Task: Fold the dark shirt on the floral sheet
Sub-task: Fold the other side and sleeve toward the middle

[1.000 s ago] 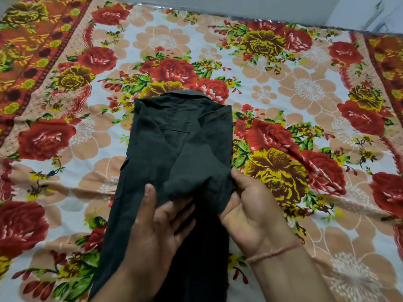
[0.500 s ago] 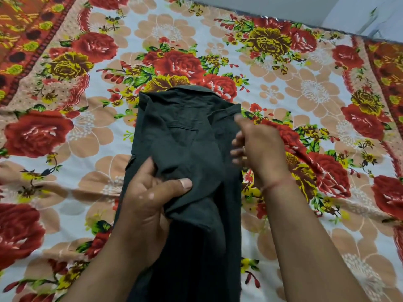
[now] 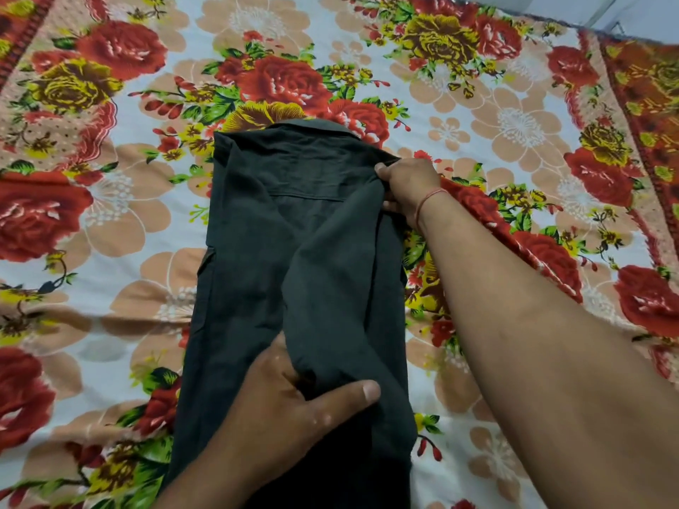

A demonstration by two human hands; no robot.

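Note:
The dark shirt lies lengthwise on the floral sheet, collar at the far end, both sides folded in to a narrow strip. A sleeve runs down its middle. My left hand holds the lower end of that sleeve, thumb across the top and fingers under the cloth. My right hand reaches out to the shirt's far right shoulder and grips the folded edge there; a red thread circles that wrist.
The floral sheet covers the whole bed, with an orange patterned border at the left and right. A pale wall or floor shows past the far edge at top right.
My right hand went from the shirt's lower right edge up to the right shoulder. My left hand closed on the sleeve end and the sleeve now lies straighter down the middle.

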